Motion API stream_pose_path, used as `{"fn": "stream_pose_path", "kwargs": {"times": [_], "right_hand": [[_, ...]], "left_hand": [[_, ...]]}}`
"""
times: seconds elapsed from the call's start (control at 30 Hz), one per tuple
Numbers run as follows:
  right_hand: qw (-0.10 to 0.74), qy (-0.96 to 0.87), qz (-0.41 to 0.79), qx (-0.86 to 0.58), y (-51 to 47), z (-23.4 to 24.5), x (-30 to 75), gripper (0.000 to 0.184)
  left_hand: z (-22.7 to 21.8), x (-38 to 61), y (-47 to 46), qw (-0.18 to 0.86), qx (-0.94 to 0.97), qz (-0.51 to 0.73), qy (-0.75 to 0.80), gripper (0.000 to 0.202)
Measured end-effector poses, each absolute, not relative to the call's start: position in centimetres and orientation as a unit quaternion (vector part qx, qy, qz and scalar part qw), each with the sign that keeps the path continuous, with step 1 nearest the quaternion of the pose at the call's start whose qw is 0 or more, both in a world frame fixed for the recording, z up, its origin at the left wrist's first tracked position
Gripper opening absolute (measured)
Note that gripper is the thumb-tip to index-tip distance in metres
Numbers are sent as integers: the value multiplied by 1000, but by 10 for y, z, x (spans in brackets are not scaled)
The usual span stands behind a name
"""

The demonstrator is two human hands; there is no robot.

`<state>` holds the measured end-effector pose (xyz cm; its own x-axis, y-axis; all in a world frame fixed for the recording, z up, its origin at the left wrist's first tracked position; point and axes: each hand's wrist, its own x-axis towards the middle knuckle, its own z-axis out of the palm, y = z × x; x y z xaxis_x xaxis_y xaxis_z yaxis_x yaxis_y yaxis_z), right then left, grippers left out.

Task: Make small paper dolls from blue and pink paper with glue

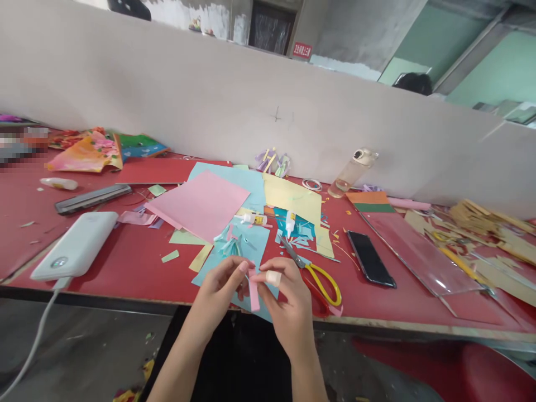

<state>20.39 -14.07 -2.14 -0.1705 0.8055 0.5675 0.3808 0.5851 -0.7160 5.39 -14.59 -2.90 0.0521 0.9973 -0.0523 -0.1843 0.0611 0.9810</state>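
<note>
Both my hands meet at the front edge of the red table (138,262) and pinch a narrow pink paper strip (253,293) that hangs between them. My left hand (220,290) grips the strip's upper end with thumb and fingers closed. My right hand (285,296), with a plaster on one finger, holds the same strip from the right. Just beyond lie light blue paper (251,240) with cut blue fringes (229,244), a large pink sheet (201,204) and a yellow sheet (293,198). Yellow-handled scissors (320,276) lie beside my right hand.
Two small glue bottles (255,219) lie among the sheets. A black phone (371,258) and a clear plastic sheet (419,254) are to the right, a white power bank (77,245) with cable to the left. A clear bottle (349,174) leans on the beige partition (209,95).
</note>
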Motion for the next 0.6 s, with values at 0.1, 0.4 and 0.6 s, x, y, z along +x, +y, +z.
{"fn": "stream_pose_path", "kwargs": {"times": [0.1, 0.4, 0.6], "right_hand": [[470, -778, 169, -381, -145, -24, 210, 20], [329, -712, -78, -615, -144, -83, 307, 29], [222, -738, 4, -638, -136, -77, 319, 33]], "left_hand": [[-33, 51, -146, 589, 425, 530, 438, 24], [-43, 48, -147, 526, 444, 548, 476, 13], [-45, 50, -145, 531, 464, 536, 465, 14]]}}
